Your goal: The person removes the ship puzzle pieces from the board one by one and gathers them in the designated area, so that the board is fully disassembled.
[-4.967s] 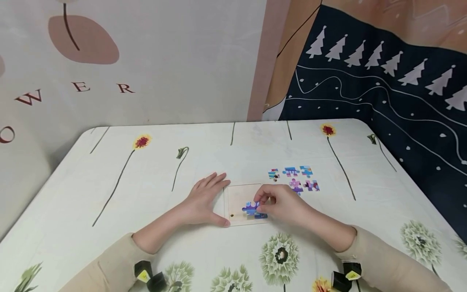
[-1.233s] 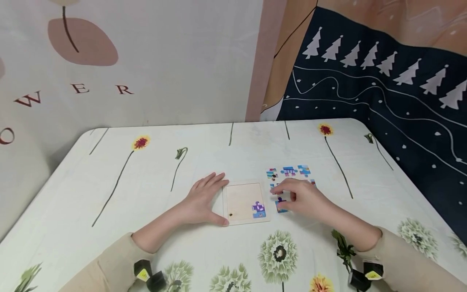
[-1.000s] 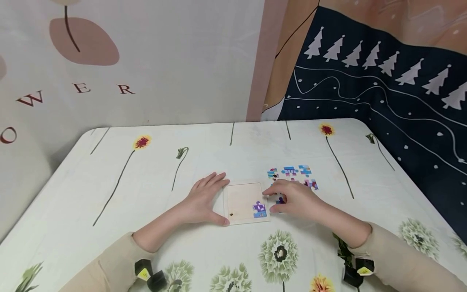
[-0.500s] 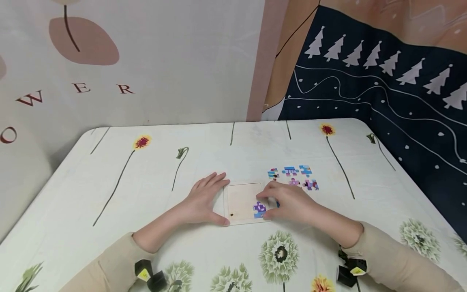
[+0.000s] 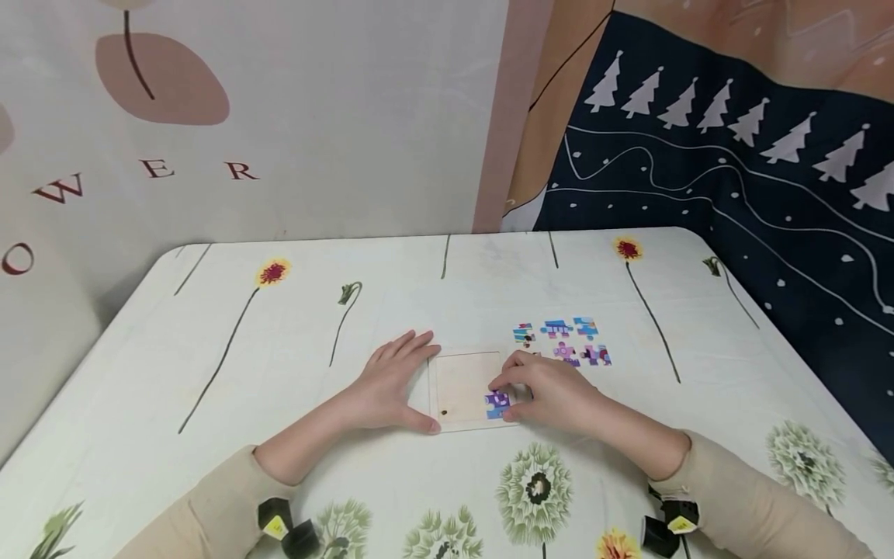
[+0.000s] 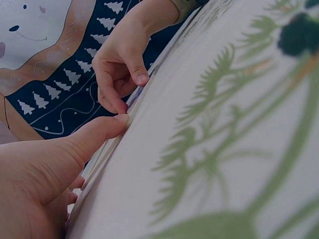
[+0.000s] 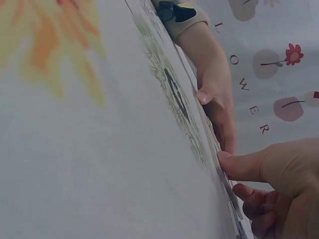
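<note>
A square puzzle board (image 5: 464, 384) of pale wood lies on the table with a purple and blue jigsaw piece (image 5: 497, 404) in its lower right corner. My right hand (image 5: 555, 392) pinches this piece, index fingertip at its top and thumb at its lower right. My left hand (image 5: 391, 392) spreads flat along the board's left edge, thumb at the near corner and fingers at the far one. The left wrist view has the left thumb (image 6: 99, 134) pressing the board's edge. In the right wrist view the right thumb (image 7: 244, 165) lies at the opposite edge.
Several loose jigsaw pieces (image 5: 556, 328) lie in rows beyond the right hand, which partly hides some nearer ones. The flowered tablecloth (image 5: 293, 334) spreads around the board. Behind the table hang a pale printed cloth (image 5: 349, 116) and a dark tree-patterned cloth (image 5: 649, 171).
Five seconds ago the right hand held a blue jigsaw piece over the board. It then went to the loose pieces at right, and has come back left to the corner piece. The left hand stays put.
</note>
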{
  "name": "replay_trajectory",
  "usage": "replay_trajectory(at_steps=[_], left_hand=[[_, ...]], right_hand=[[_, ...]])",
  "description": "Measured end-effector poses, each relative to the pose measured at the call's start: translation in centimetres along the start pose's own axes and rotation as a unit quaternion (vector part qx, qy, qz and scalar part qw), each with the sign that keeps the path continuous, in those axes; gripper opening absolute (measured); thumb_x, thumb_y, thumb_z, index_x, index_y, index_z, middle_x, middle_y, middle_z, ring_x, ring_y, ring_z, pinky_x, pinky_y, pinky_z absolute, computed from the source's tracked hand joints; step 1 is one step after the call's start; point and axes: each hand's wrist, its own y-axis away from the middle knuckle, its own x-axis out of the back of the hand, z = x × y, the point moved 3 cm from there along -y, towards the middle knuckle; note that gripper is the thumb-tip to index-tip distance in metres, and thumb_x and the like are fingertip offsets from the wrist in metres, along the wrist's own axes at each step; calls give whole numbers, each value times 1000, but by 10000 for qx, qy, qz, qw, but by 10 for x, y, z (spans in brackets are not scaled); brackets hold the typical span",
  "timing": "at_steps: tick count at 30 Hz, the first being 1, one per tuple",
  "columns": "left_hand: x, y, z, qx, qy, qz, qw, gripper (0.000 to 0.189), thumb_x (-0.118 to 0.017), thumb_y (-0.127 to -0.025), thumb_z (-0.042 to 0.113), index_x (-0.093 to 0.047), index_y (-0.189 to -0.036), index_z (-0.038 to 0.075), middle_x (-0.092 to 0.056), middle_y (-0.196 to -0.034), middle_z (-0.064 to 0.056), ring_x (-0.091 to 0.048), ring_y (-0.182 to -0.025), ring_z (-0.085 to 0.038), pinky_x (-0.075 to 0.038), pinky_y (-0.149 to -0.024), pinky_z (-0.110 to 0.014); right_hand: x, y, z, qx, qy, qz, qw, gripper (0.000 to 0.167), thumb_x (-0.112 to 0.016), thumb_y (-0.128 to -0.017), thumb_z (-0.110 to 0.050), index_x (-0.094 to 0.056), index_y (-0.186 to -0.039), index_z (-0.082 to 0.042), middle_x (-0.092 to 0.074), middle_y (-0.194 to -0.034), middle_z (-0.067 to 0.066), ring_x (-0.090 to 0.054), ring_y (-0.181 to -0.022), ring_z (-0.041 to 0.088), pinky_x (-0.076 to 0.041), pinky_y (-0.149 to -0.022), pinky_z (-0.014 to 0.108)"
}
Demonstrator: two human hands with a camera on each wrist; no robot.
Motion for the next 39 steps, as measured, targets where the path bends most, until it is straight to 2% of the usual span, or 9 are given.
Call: replay_trajectory(at_steps=[12,17,20,25,32,39], left_hand=[[-1,0,2,30,31,-43,10000,108,-82,-63,54,-34,-148,8,-18,-158,-8,-6,-144,-29,-9,-112,-54],[-1,0,2,19,23,-34,10000,108,-82,-63,54,-35,-148,8,-18,-158,-8,-6,-144,-29,-9,-111,-54],[-1,0,1,21,19,-36,10000,108,-82,-63,54,-35,-148,8,-18,-158,-8,-6,-144,-29,-9,-111,-54],[-1,0,0,-6,-5,-22,10000,107,-82,-63,53,-35,-147,7,-19,-157,-9,-7,-144,-30,-10,-111,-55],[0,0,0,1,7,3,10000,107,-83,-62,53,-35,-147,7,-20,-157,-9,-8,-144,-31,-9,-111,-55],[0,-1,0,12,16,8,10000,107,-83,-62,53,-36,-147,8,-20,-157,-9,-8,-144,-30,-10,-111,-55]], right_hand=[[-3,3,1,-126,-227,105,9996,29,-77,-81,-18,-71,-109,-19,-58,-100,-14,-46,-65,4,-43,-58,26],[-3,3,2,-125,-215,187,9995,31,-78,-80,-19,-69,-109,-21,-59,-101,-15,-48,-71,6,-43,-61,26],[-3,2,2,-144,-270,219,9993,31,-79,-79,-18,-68,-108,-20,-59,-97,-15,-49,-71,6,-43,-60,26],[-4,1,1,-84,-422,223,9988,33,-80,-78,-15,-68,-108,-18,-59,-85,-16,-47,-62,5,-43,-55,26],[-6,2,3,76,-881,321,9956,32,-79,-78,-9,-68,-108,-16,-57,-78,-14,-45,-59,5,-42,-54,25],[-9,2,6,-156,-1476,398,9881,29,-76,-80,-5,-70,-106,-16,-58,-78,-10,-45,-59,8,-42,-54,24]])
